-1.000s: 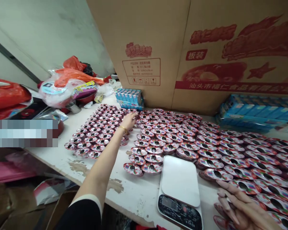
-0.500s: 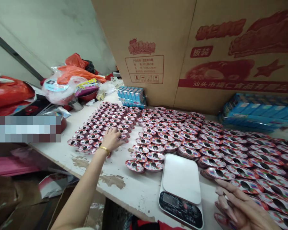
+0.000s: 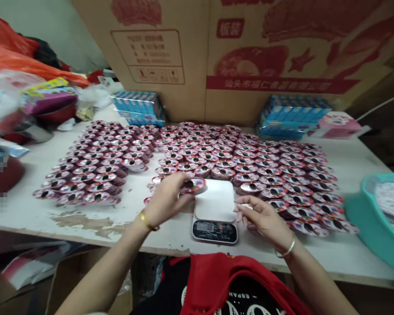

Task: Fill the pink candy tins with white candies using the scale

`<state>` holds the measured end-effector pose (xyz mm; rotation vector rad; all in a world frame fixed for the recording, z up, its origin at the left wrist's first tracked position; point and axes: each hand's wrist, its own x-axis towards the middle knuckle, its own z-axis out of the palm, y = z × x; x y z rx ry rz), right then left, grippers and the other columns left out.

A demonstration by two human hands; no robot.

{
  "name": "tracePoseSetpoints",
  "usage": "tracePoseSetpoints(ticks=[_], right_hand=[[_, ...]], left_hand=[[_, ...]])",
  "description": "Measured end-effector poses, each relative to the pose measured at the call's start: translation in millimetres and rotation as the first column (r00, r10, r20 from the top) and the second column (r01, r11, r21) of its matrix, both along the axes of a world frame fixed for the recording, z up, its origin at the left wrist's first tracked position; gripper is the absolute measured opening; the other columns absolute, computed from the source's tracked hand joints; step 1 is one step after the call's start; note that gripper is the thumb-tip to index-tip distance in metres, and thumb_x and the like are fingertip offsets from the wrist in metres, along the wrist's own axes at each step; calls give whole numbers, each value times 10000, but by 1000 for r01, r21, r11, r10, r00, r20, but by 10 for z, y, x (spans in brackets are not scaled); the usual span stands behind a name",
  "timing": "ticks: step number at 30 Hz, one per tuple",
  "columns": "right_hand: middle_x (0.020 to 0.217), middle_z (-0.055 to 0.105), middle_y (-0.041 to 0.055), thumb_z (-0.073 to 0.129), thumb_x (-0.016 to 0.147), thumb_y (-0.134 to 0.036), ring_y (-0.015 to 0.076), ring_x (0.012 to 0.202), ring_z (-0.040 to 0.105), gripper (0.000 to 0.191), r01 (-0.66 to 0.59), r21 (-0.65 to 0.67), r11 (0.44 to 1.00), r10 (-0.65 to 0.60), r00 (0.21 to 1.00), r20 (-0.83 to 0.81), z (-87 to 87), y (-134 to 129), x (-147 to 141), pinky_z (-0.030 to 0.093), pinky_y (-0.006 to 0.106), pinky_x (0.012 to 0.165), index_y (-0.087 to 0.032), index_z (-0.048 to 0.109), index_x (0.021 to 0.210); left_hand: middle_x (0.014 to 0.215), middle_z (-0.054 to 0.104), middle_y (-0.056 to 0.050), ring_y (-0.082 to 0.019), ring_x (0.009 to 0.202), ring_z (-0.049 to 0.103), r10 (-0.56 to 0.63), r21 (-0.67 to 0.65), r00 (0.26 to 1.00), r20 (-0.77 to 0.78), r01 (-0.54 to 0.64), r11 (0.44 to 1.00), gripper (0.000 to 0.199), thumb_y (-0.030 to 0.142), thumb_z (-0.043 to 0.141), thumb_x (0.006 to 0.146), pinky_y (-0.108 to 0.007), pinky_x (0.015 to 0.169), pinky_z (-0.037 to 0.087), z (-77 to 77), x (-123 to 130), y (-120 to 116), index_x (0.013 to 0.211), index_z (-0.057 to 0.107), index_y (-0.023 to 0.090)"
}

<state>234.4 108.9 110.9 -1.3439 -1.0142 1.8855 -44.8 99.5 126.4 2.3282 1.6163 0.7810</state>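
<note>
My left hand, with a gold bangle at its wrist, grips an oval red-and-white printed piece with a dark round centre. It holds this piece at the left edge of the white platform of a kitchen scale. At the scale's right edge is my right hand, its thumb and fingers pinched together. What is between those fingers, if anything, is too small to make out. Rows of similar oval pieces stand behind and right of the scale, and another block of them stands to the left.
A large cardboard box rises behind the rows. Blue wrapped packs stand against it, with a pink box at the right. A turquoise basin holds pale pieces at the right. Bags and bowls crowd the table's left end.
My left hand has moved right from the left block to the scale, now carrying an oval piece. My right hand has come to the scale's right edge. The view has turned right.
</note>
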Motion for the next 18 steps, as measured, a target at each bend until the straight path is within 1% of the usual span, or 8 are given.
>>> tracePoseSetpoints(ticks=[3,5,7,10,12,14,16,18], right_hand=[[694,638,33,755,709,-418,67,485,481,358,-21,54,998,18,998,60,-10,-15,79,347,166,416,-138,623,887],[673,629,27,720,739,-425,75,482,468,339,-34,94,995,24,994,108,-1,-14,114,342,178,415,-142,625,901],[648,618,21,672,781,-410,86,487,469,297,-84,158,984,60,987,151,11,7,113,348,193,425,-143,632,907],[608,591,3,585,853,-333,99,500,470,201,-209,311,927,129,957,258,27,82,14,359,214,463,-150,641,916],[611,580,-2,550,877,-257,109,532,490,141,-302,421,855,141,918,371,31,155,-109,382,231,517,-156,648,890],[671,593,11,531,876,-161,119,591,527,123,-391,503,771,126,867,482,21,233,-250,409,249,588,-157,652,853],[761,614,33,531,845,-67,134,675,560,150,-471,544,694,114,818,564,-6,300,-378,431,269,666,-154,654,851],[845,629,55,548,811,-13,157,774,581,185,-531,565,632,120,787,605,-38,340,-465,447,294,740,-152,652,877]], left_hand=[[1044,622,-68,-202,925,593,-138,-41,990,-18,137,990,378,219,596,807,-347,808,489,-273,502,103,1162,471,189],[1046,629,-79,-215,923,597,-188,-56,981,-46,185,981,412,208,587,806,-367,805,489,-423,671,165,1196,459,176],[1057,634,-88,-224,934,603,-210,-77,975,-68,204,976,447,229,577,826,-379,808,489,-499,719,205,1246,438,171],[1194,599,-115,-252,1078,570,-220,-74,973,-63,215,974,565,333,591,850,-412,893,470,-490,635,203,1347,369,182],[1269,561,-122,-257,1149,537,-200,-49,979,-42,198,979,634,373,607,845,-426,946,452,-446,523,164,1389,332,199],[1267,565,-116,-246,1147,542,-153,-28,988,-14,152,988,652,369,612,847,-429,960,451,-409,398,106,1409,319,216],[1256,574,-113,-236,1134,553,-103,-12,995,14,103,995,642,358,606,854,-432,968,453,-394,282,35,1414,322,226],[1251,579,-112,-233,1134,556,-65,-14,998,25,66,998,614,349,593,867,-438,977,451,-397,188,-42,1409,333,228]])
